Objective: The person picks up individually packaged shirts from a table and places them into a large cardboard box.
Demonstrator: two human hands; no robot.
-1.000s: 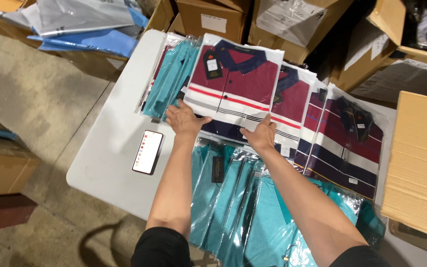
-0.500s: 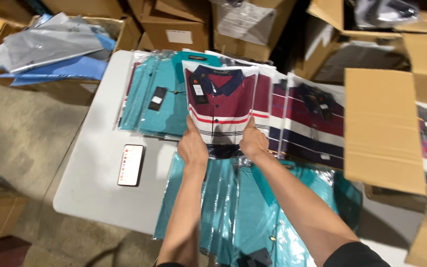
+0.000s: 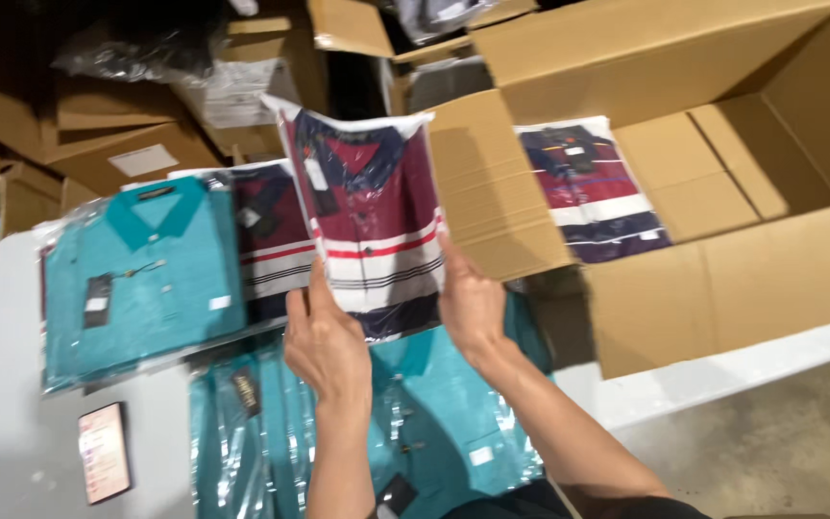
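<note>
- While both hands work above the bench [image 3: 21, 452], the left hand [image 3: 327, 346] grips the lower left edge of a bagged striped polo shirt [image 3: 372, 207], fingers closed on the plastic.
- Right hand [image 3: 471, 303] grips the lower right edge of the same shirt, thumb on its front.
- Shirt is held upright in the air, between the stacks on the bench and the open cardboard box [image 3: 722, 192].
- A second bagged striped shirt [image 3: 593, 192] lies inside the box, against its left wall.
- Teal bagged shirts [image 3: 141, 279] lie on the bench to the left; further teal shirts [image 3: 434, 423] lie below the hands.
- A phone [image 3: 105, 452] rests near the front left of the bench.
</note>
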